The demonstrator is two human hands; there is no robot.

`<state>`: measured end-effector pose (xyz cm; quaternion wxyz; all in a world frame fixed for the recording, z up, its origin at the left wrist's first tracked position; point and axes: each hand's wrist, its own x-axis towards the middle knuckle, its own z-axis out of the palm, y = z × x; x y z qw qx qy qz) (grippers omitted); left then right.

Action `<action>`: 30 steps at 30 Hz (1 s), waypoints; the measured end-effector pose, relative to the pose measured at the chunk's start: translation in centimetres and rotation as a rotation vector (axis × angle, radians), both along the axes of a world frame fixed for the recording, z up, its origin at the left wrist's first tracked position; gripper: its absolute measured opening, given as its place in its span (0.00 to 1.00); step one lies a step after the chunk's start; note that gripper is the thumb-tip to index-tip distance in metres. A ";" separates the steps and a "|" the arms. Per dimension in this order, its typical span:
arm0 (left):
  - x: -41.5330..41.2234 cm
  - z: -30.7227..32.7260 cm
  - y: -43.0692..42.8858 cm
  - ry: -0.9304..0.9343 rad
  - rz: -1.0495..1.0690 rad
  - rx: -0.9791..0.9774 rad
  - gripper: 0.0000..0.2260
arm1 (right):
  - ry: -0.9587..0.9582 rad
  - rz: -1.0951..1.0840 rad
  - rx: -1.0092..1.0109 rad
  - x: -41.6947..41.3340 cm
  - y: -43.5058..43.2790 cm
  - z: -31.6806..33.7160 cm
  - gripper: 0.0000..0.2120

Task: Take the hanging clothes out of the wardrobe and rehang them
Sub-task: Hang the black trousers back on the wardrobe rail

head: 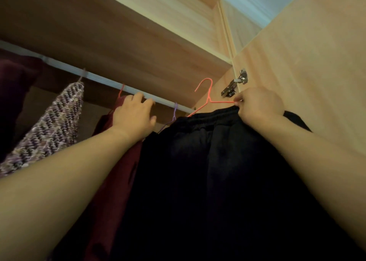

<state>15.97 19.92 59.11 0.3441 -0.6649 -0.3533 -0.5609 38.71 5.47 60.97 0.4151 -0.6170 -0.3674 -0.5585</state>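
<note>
Right hand (259, 107) pinches coral wire hanger (219, 101) and black cloth (208, 161); left hand (132, 116), fingers spread, seemingly touches rail (95, 77).

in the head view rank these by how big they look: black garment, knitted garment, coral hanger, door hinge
1. black garment, by far the largest, though it is also nearest the camera
2. knitted garment
3. coral hanger, partly hidden by the hand
4. door hinge, smallest

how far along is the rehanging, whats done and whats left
Looks done: the knit garment, maroon garment and purple hanger hang on the rail. In hand: the right hand pinches the coral hanger carrying the black garment, hook off the rail; the left hand is at the rail. Left: hooking it on.
</note>
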 end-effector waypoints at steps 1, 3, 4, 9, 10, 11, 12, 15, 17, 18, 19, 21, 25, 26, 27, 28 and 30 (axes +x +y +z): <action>-0.3 0.5 0.5 -0.020 -0.042 0.000 0.21 | 0.000 -0.007 0.022 0.1 0.6 0.3 0.11; -1.0 0.9 1.6 -0.065 -0.131 0.018 0.20 | -0.019 -0.015 0.028 0.2 2.6 0.5 0.11; -1.3 0.9 2.2 -0.084 -0.159 0.051 0.19 | -0.030 -0.012 0.019 0.3 4.0 0.6 0.10; -1.9 0.5 4.8 -0.111 -0.192 0.239 0.13 | -0.047 0.036 -0.019 -0.7 10.5 2.6 0.09; -1.8 0.7 5.4 -0.107 -0.210 0.229 0.13 | -0.065 0.047 -0.038 -0.9 11.5 3.3 0.09; -1.6 1.1 6.0 -0.108 -0.239 0.202 0.12 | -0.083 0.060 -0.052 -1.2 12.1 4.0 0.09; -1.4 1.4 6.6 -0.115 -0.274 0.169 0.12 | -0.097 0.077 -0.057 -1.4 12.8 4.8 0.09; -0.7 1.8 8.7 -0.108 -0.340 0.139 0.11 | -0.128 0.123 -0.035 -2.2 14.4 6.9 0.11; -0.2 1.4 9.7 -0.116 -0.352 0.193 0.10 | -0.133 0.138 -0.024 -2.7 15.4 7.9 0.12; -0.1 1.2 10.1 -0.128 -0.358 0.221 0.10 | -0.128 0.141 -0.029 -2.8 15.9 8.1 0.12; -0.1 1.0 10.4 -0.136 -0.363 0.248 0.11 | -0.127 0.145 -0.034 -2.9 16.4 8.2 0.12; -0.3 1.1 10.6 -0.142 -0.387 0.273 0.16 | -0.115 0.155 -0.056 -2.9 17.4 8.3 0.11; -0.7 1.4 11.0 -0.110 -0.475 0.255 0.15 | -0.101 0.172 -0.076 -2.9 19.0 8.7 0.11; -0.7 1.5 11.1 -0.110 -0.487 0.258 0.15 | -0.097 0.181 -0.075 -3.0 19.2 9.0 0.11; -0.6 1.5 11.3 -0.110 -0.492 0.262 0.15 | -0.088 0.190 -0.074 -3.1 19.4 9.2 0.12; -0.5 1.5 11.5 -0.111 -0.493 0.265 0.15 | -0.079 0.195 -0.070 -3.1 19.7 9.4 0.12; -0.4 1.5 11.8 -0.110 -0.490 0.273 0.15 | -0.071 0.210 -0.051 -3.3 20.1 9.8 0.12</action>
